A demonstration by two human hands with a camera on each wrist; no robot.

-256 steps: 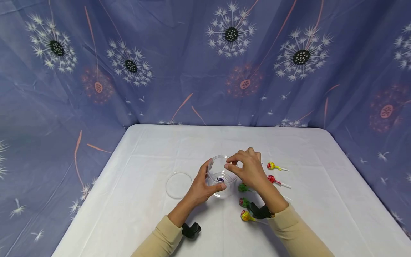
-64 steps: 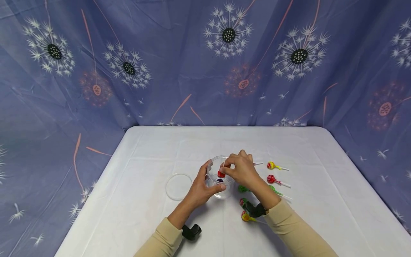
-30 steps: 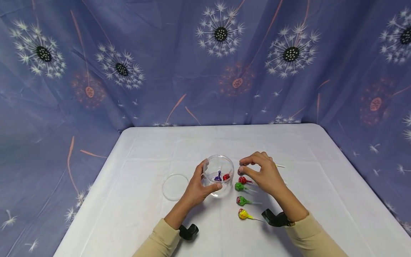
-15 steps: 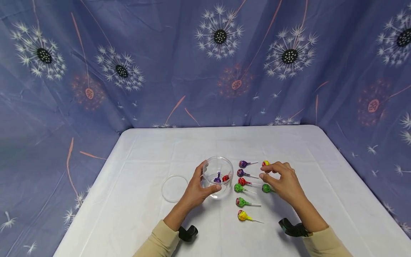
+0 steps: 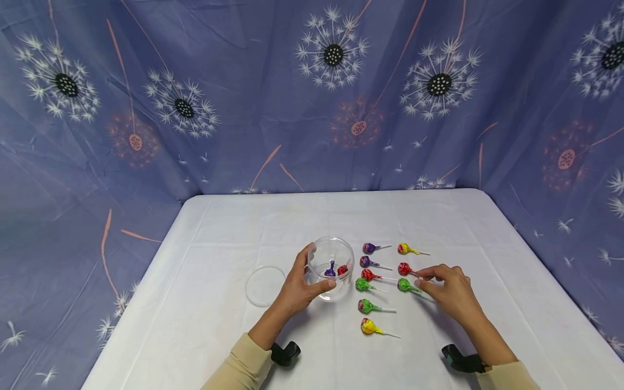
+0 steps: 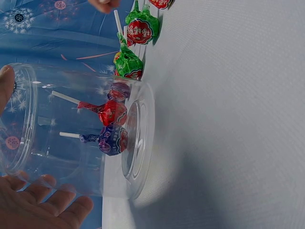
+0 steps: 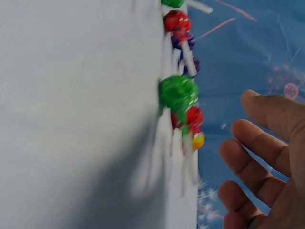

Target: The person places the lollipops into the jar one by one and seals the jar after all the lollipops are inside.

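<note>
My left hand (image 5: 302, 287) grips a clear plastic jar (image 5: 331, 295), thumb on the near side and fingers around the far side. Inside the jar lie a purple lollipop (image 6: 112, 139) and a red lollipop (image 6: 112, 113), sticks toward the mouth. My right hand (image 5: 450, 292) hovers at the right, fingertips close to the stick end of a red-wrapped lollipop (image 5: 404, 269) in the right column. Just nearer than it is a green lollipop (image 5: 404, 285). In the right wrist view the thumb and fingers stand apart with nothing between them.
Right of the jar runs a column of lollipops: purple (image 5: 369, 248), red (image 5: 368, 274), green (image 5: 365, 306), and yellow (image 5: 369, 326) nearest. A yellow lollipop (image 5: 404, 248) tops the second column. Left of the jar lies a clear round lid (image 5: 247, 292) on the white-covered table (image 5: 195, 303).
A red lollipop went into the jar beside the purple one, from my right hand. That hand then moved right, away from the jar, to the right-hand column. My left hand keeps its hold.
</note>
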